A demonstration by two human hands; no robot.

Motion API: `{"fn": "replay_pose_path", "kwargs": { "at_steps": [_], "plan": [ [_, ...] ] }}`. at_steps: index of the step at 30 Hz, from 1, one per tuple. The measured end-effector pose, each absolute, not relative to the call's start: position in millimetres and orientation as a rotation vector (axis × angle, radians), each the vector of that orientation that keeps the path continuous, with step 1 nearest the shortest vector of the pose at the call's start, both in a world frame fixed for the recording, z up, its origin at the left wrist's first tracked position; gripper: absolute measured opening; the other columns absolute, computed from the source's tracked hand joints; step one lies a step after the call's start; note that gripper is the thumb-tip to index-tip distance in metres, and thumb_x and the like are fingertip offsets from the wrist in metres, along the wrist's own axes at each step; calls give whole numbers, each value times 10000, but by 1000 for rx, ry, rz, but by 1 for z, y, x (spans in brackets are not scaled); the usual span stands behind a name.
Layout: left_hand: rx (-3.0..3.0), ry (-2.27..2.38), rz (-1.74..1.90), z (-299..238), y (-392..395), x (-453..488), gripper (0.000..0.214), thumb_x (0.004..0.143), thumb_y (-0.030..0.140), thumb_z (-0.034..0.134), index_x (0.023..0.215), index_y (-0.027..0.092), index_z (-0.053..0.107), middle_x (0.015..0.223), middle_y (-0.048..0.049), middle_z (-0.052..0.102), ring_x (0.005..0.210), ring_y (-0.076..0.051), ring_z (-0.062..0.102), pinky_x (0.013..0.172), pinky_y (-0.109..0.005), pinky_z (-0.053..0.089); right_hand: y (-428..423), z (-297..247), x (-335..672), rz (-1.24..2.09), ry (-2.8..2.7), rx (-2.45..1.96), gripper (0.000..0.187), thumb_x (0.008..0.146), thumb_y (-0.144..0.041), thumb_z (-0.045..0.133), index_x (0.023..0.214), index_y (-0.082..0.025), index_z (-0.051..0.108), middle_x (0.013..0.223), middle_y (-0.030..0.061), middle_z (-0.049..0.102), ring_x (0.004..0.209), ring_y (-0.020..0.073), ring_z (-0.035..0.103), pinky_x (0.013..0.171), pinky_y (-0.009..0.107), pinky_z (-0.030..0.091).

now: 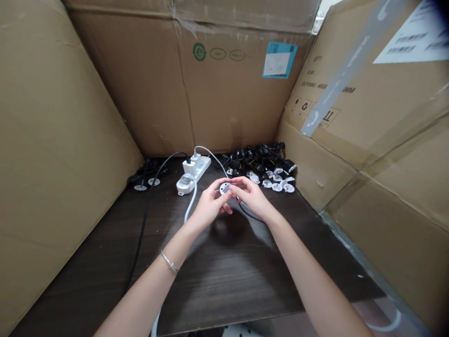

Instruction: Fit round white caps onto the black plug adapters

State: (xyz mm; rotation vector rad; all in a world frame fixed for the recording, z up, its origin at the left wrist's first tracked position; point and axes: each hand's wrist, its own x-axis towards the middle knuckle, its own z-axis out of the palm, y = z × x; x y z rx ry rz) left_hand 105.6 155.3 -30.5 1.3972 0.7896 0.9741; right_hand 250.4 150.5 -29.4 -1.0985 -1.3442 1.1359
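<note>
Both my hands are raised over the middle of the dark table, fingers closed around a small round white disc [223, 187]. My left hand [210, 201] grips its left edge between thumb and fingers. From the other side, my right hand [253, 197] pinches it, the thumb lying across its face. A tiny yellow spot shows by the thumb tips, too small to name. Below my right hand a thin black cable [251, 216] runs to the right; whether it joins the disc is hidden. My left wrist wears a silver bracelet [170, 261].
Behind my hands stands a white power strip [202, 169] with plugs and cables. At the back right lies a heap of black cables [261, 157] with several white discs [277, 186]. More white discs [141, 187] lie back left. Cardboard boxes [224, 103] wall three sides.
</note>
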Motion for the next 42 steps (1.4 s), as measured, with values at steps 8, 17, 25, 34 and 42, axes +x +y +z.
{"fn": "replay_pose_path", "kwargs": {
  "at_steps": [8, 17, 25, 34, 42],
  "plan": [
    [1434, 910, 1082, -34, 156, 106, 381, 707, 231, 601, 1082, 195, 542, 680, 7, 574, 363, -30, 360, 355, -165, 286, 149, -34, 245, 1142, -1425, -1027, 441, 718, -361, 624, 1111, -198, 509, 1148, 75, 508, 914, 151, 542, 738, 264, 473],
    [1550, 861, 1088, -38, 152, 109, 358, 738, 266, 579, 1092, 217, 553, 840, -28, 614, 486, -61, 429, 454, -168, 330, 148, -38, 236, 1053, -1402, -1018, 451, 720, -344, 612, 1127, -195, 488, 1094, 66, 543, 958, 164, 533, 826, 296, 451],
    [1560, 838, 1058, -44, 154, 111, 398, 741, 331, 586, 1110, 207, 504, 810, -31, 590, 470, -68, 443, 423, -182, 362, 153, -42, 240, 1077, -1387, -891, 357, 709, -275, 630, 1047, -191, 554, 1018, 43, 581, 934, 160, 547, 823, 286, 455],
    [1413, 732, 972, -33, 154, 110, 486, 731, 292, 591, 1187, 169, 476, 860, -51, 598, 555, -95, 531, 513, -212, 409, 153, -36, 245, 1155, -1288, -878, 397, 654, -286, 682, 1030, -198, 589, 983, 46, 603, 874, 160, 570, 710, 263, 493],
    [1509, 814, 1004, -34, 155, 112, 472, 841, 268, 404, 1281, 102, 367, 631, -10, 542, 504, -113, 533, 502, -222, 397, 150, -30, 245, 1441, -1096, -785, 430, 682, -276, 615, 1106, -219, 567, 1026, 40, 584, 890, 182, 577, 747, 301, 502]
  ]
}}
